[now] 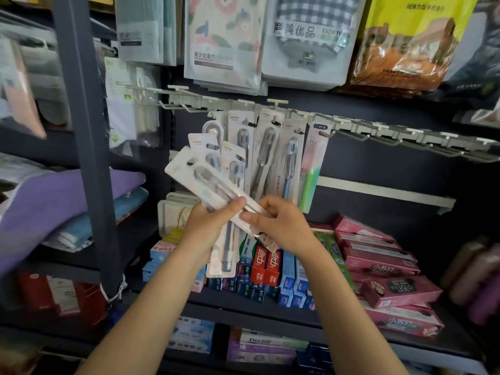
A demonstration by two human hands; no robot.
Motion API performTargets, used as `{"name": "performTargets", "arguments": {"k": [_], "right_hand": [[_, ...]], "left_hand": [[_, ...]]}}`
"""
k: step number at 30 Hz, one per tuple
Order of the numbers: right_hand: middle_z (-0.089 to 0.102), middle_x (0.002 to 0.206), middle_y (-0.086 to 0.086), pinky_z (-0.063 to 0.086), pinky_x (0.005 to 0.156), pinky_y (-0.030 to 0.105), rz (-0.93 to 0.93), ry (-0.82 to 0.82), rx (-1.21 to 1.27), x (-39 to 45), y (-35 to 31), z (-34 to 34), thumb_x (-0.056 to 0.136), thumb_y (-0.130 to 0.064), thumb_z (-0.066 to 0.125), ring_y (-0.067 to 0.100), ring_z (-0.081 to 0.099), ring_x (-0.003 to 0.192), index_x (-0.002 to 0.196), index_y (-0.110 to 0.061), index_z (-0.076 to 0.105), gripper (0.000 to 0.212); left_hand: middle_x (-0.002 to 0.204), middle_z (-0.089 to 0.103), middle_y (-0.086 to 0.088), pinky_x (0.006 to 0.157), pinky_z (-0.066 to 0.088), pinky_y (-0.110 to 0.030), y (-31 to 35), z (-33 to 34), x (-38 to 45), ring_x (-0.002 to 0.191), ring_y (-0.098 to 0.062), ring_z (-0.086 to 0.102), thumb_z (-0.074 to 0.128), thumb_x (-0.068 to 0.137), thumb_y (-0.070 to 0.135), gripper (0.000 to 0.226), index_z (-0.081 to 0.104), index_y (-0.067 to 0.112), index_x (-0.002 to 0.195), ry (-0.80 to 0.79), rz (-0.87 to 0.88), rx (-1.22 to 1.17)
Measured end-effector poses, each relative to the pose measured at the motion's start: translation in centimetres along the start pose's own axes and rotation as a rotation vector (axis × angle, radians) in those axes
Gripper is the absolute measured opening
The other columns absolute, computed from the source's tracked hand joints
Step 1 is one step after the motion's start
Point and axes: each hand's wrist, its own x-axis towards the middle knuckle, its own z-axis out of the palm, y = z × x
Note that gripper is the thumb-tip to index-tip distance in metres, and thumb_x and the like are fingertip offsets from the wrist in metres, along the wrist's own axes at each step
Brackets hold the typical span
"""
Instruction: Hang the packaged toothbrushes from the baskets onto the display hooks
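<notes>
My left hand (209, 226) grips a fanned bundle of packaged toothbrushes (228, 169) by their lower ends. My right hand (281, 223) pinches the bottom end of one white toothbrush pack (197, 177) that lies tilted, its top pointing up and left. Behind the bundle, several toothbrush packs (286, 155) hang on the white display hooks (273, 104), with a pink and green pack (312, 169) at the right end. The hooks further right (405, 136) are bare. No basket is in view.
Toothpaste boxes (265, 266) and pink boxes (378, 261) fill the shelf under my hands. Towel packs (305, 41) hang above the hook rail. A dark shelf post (84, 131) stands at the left, with folded purple and blue towels (62, 201) behind it.
</notes>
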Motion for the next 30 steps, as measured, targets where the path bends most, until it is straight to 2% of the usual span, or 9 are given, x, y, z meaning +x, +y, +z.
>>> {"name": "performTargets", "arguments": {"k": [4, 6, 12, 15, 17, 20, 23, 28, 30], "right_hand": [[0.071, 0.073, 0.005, 0.049, 0.049, 0.019, -0.054, 0.014, 0.187, -0.3, -0.7, 0.5, 0.092, -0.020, 0.074, 0.008, 0.064, 0.053, 0.085, -0.015, 0.063, 0.014], [0.072, 0.072, 0.005, 0.051, 0.049, 0.025, -0.050, 0.049, 0.273, -0.1, -0.7, 0.8, 0.094, -0.020, 0.072, 0.012, 0.066, 0.053, 0.090, -0.015, 0.063, 0.011], [0.072, 0.081, 0.001, 0.051, 0.060, 0.031, -0.019, 0.310, 0.227, 1.2, 0.0, 1.3, 0.095, -0.033, 0.070, 0.013, 0.065, 0.066, 0.092, -0.022, 0.065, 0.012], [0.073, 0.086, 0.005, 0.051, 0.062, 0.029, -0.031, 0.369, 0.210, 1.3, -0.4, 1.5, 0.096, -0.032, 0.068, 0.014, 0.064, 0.070, 0.092, -0.021, 0.065, 0.013], [0.066, 0.077, 0.004, 0.046, 0.058, 0.030, -0.043, 0.370, 0.191, 1.4, -0.7, 1.6, 0.097, -0.034, 0.066, 0.013, 0.055, 0.063, 0.091, -0.019, 0.063, 0.017], [0.051, 0.064, 0.004, 0.036, 0.051, 0.028, -0.066, 0.353, 0.114, 1.9, -1.0, 1.9, 0.099, -0.039, 0.062, 0.012, 0.042, 0.054, 0.087, -0.011, 0.058, 0.030], [0.054, 0.070, 0.015, 0.036, 0.053, 0.033, -0.055, 0.359, 0.080, 2.5, -1.6, 2.3, 0.100, -0.043, 0.057, 0.020, 0.044, 0.058, 0.090, -0.004, 0.057, 0.041], [0.046, 0.063, -0.003, 0.035, 0.049, 0.023, -0.024, 0.398, 0.037, 3.0, -2.3, 3.2, 0.104, -0.036, 0.052, 0.004, 0.041, 0.047, 0.081, -0.013, 0.048, 0.033], [0.046, 0.066, -0.002, 0.036, 0.053, 0.029, 0.004, 0.396, 0.006, 3.2, -2.1, 3.5, 0.105, -0.037, 0.050, 0.007, 0.042, 0.053, 0.085, -0.011, 0.050, 0.033]], "left_hand": [[0.098, 0.077, 0.016, 0.091, 0.052, -0.031, 0.2, -0.8, -0.1, 0.099, -0.004, 0.070, 0.075, 0.070, 0.053, 0.037, 0.072, 0.036, 0.103, -0.007, -0.013, 0.068], [0.095, 0.078, 0.013, 0.094, 0.053, -0.039, 0.3, -0.9, -0.2, 0.099, -0.010, 0.072, 0.070, 0.075, 0.061, 0.036, 0.071, 0.037, 0.103, 0.036, -0.024, 0.064], [0.104, 0.078, -0.001, 0.095, 0.054, -0.058, -0.2, -1.6, 0.1, 0.101, -0.031, 0.072, 0.067, 0.088, 0.054, 0.035, 0.071, 0.032, 0.114, 0.190, -0.033, -0.020], [0.101, 0.078, -0.007, 0.089, 0.057, -0.057, 0.0, -1.6, 0.0, 0.092, -0.032, 0.074, 0.063, 0.098, 0.042, 0.026, 0.071, 0.026, 0.116, 0.202, -0.001, -0.043], [0.097, 0.078, -0.009, 0.085, 0.059, -0.054, -0.1, -1.5, 0.1, 0.085, -0.030, 0.075, 0.060, 0.101, 0.036, 0.022, 0.072, 0.023, 0.113, 0.206, -0.003, -0.070], [0.099, 0.078, -0.009, 0.090, 0.057, -0.058, -0.2, -1.6, 0.1, 0.092, -0.032, 0.074, 0.060, 0.100, 0.037, 0.021, 0.073, 0.025, 0.112, 0.222, -0.002, -0.080], [0.100, 0.078, -0.007, 0.091, 0.057, -0.056, -0.1, -1.6, 0.1, 0.095, -0.031, 0.074, 0.060, 0.100, 0.037, 0.019, 0.073, 0.027, 0.110, 0.231, 0.005, -0.083], [0.096, 0.079, -0.003, 0.088, 0.059, -0.052, -0.1, -2.0, 0.3, 0.092, -0.027, 0.075, 0.060, 0.098, 0.041, 0.019, 0.076, 0.032, 0.103, 0.270, -0.001, -0.076], [0.094, 0.079, -0.002, 0.085, 0.060, -0.049, -0.1, -2.3, 0.4, 0.089, -0.025, 0.075, 0.061, 0.096, 0.038, 0.018, 0.076, 0.030, 0.104, 0.295, -0.009, -0.088]]}}
